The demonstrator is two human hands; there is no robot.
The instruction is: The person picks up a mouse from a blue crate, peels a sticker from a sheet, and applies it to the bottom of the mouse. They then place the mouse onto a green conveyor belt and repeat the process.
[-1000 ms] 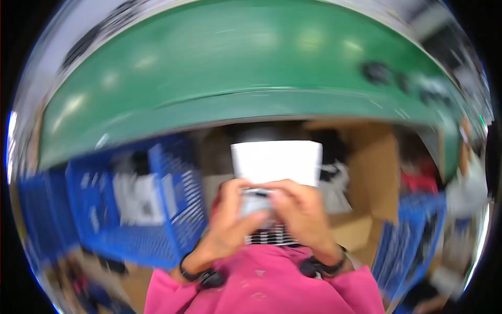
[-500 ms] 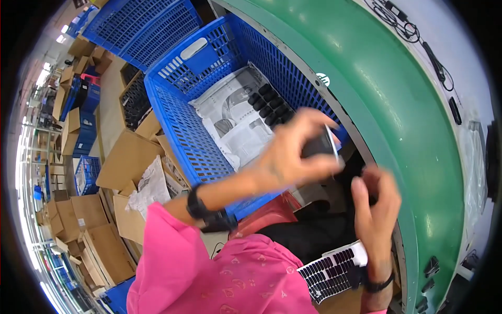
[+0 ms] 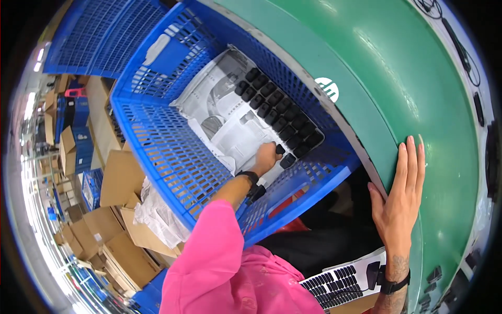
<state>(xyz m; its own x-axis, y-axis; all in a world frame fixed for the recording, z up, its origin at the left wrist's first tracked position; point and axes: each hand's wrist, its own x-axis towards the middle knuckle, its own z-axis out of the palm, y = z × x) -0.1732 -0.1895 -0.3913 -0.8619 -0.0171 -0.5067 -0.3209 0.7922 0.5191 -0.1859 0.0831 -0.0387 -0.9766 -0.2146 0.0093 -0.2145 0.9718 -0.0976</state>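
Note:
My left hand [image 3: 265, 158] reaches down into a blue plastic basket [image 3: 308, 201], its fingers closed around a small black block-shaped piece [image 3: 280, 149]. That piece sits beside rows of similar black pieces [image 3: 282, 107], laid on printed paper [image 3: 206, 99] along the basket's right side. One more black piece [image 3: 287, 160] lies just beside my fingers. My right hand [image 3: 400, 201] rests flat on the edge of the green work surface [image 3: 366, 68], fingers stretched out and thumb apart, holding nothing.
A white sheet with rows of black stickers [image 3: 334, 282] lies by my lap. Another blue basket [image 3: 104, 42] stands beyond the first. Open cardboard boxes [image 3: 123, 180] and crumpled paper [image 3: 157, 217] lie to the left. Cables [image 3: 460, 49] run along the far right.
My left hand has gone from beside my right hand down into the basket with a black piece. My right hand has opened onto the table edge. The view has shifted.

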